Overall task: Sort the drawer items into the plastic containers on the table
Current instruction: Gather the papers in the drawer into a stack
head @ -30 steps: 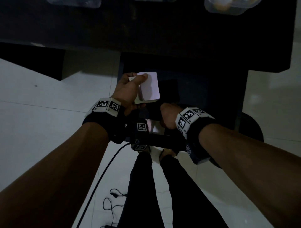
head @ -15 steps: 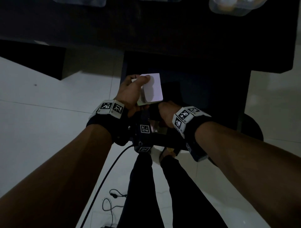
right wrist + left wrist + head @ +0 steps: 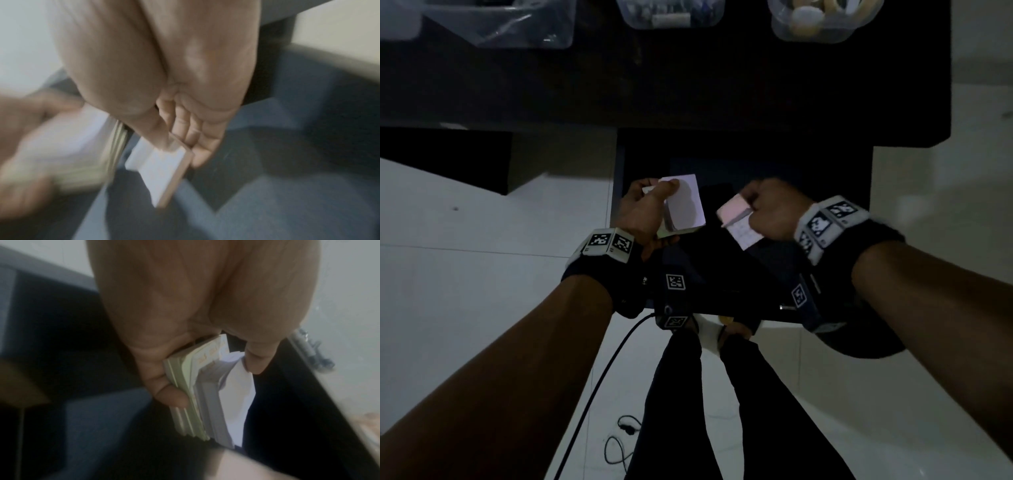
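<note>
Above the open dark drawer (image 3: 743, 161), both hands grip paper items. The left hand (image 3: 643, 214) curls around a thick stack of cards (image 3: 683, 209), thumb pressed on the white top face and fingers underneath; the left wrist view shows greenish and white edges. The right hand (image 3: 774, 214), just beside it but apart, pinches a smaller pad of cards (image 3: 738, 221) between thumb and fingers, tilted. Along the far edge of the dark surface (image 3: 688, 75) stand three clear plastic containers (image 3: 671, 15), well apart from the hands.
</note>
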